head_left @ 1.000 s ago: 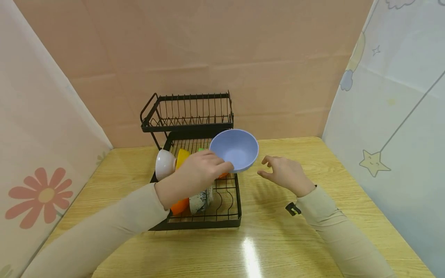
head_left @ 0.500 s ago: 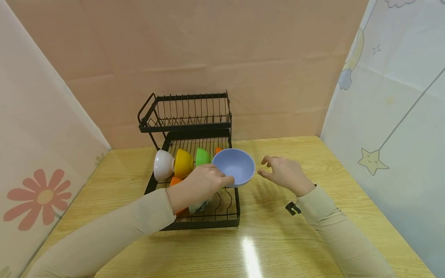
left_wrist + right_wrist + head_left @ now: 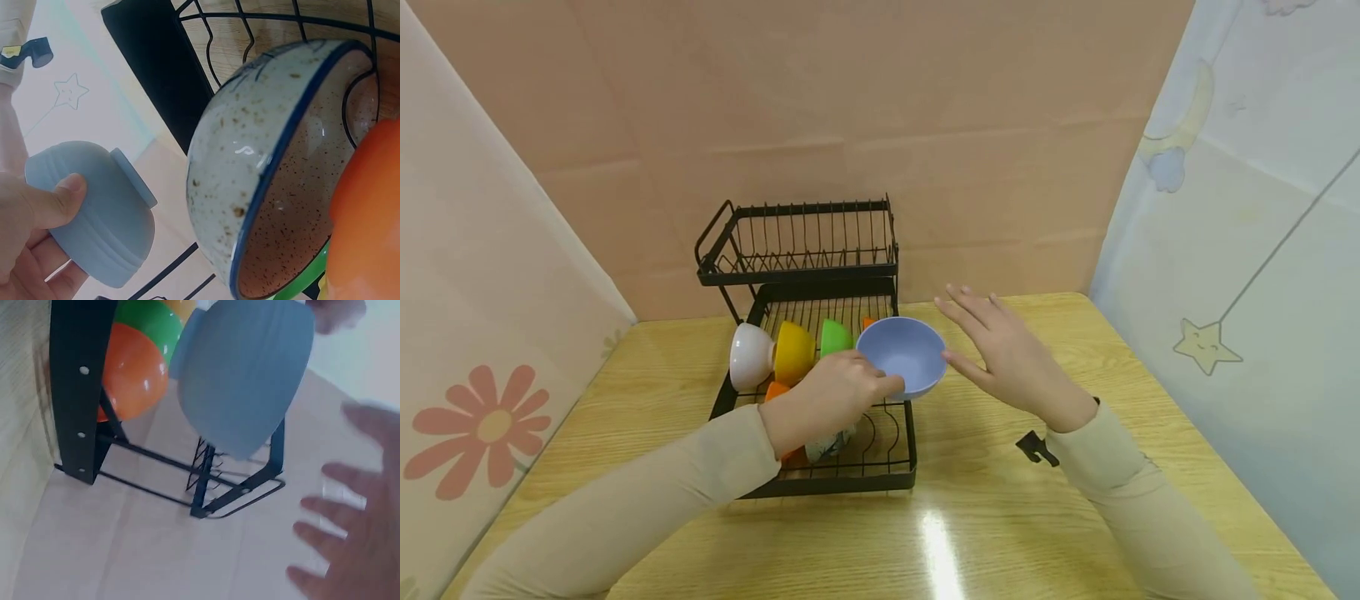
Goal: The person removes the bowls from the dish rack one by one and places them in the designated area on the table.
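Observation:
My left hand (image 3: 831, 396) grips a light blue bowl (image 3: 910, 358) by its near rim, thumb on one side and fingers on the other. The bowl is held above the right side of the black dish rack (image 3: 857, 482), tilted so its inside faces me. My right hand (image 3: 1018, 362) is just right of the bowl with fingers straight and spread; its thumb tip is close to the rim, and I cannot tell whether it touches. In the right wrist view a gap shows between the right hand (image 3: 359, 519) and the bowl (image 3: 244, 375).
In the rack's lower tier stand white (image 3: 751, 357), yellow (image 3: 795, 354) and green (image 3: 837, 336) bowls on their sides, with an orange bowl (image 3: 134, 372) behind the blue one. Another orange bowl (image 3: 777, 389) and a speckled bowl (image 3: 231, 144) are in front. The upper tier (image 3: 805, 277) is at the back.
My left hand has lowered the blue bowl and brought it slightly nearer. My right hand has gone from loosely curled to spread fingers, raised beside the bowl.

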`<action>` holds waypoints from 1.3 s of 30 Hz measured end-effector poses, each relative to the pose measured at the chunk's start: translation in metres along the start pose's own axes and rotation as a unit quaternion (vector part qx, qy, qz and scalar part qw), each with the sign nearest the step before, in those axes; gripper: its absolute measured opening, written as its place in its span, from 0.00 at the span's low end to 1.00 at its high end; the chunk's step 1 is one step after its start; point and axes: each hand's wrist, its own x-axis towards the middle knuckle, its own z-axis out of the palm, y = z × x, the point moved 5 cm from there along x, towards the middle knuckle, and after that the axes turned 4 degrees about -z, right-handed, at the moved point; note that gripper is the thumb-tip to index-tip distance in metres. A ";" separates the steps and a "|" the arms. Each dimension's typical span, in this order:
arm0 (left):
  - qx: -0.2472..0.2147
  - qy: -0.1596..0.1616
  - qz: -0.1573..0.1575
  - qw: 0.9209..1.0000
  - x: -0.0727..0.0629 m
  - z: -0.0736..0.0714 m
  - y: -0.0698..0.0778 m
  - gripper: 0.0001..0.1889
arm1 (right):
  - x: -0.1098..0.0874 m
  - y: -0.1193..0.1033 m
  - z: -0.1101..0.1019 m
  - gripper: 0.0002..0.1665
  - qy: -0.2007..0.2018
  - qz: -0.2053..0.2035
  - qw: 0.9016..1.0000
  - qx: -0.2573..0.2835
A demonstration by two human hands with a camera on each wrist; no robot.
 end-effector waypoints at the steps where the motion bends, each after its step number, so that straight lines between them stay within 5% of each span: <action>1: 0.001 0.000 0.000 1.000 0.000 0.000 0.000 0.10 | 0.001 -0.005 -0.001 0.40 -0.002 -0.030 1.000 0.008; 7: 0.001 0.005 -0.001 1.000 0.002 -0.001 -0.001 0.10 | 0.002 -0.025 0.011 0.39 -0.025 -0.182 0.983 0.017; 12: -0.001 -0.001 -0.004 1.000 0.002 -0.001 -0.001 0.09 | 0.002 -0.028 0.025 0.33 -0.029 -0.247 0.969 0.006; 27: -0.020 0.037 0.001 0.999 0.002 0.000 -0.002 0.08 | 0.009 -0.028 0.040 0.19 -0.011 -0.278 0.961 -0.011; 39: -0.023 0.053 0.007 0.998 0.001 0.001 -0.001 0.07 | 0.010 -0.027 0.041 0.19 0.020 -0.293 0.956 -0.014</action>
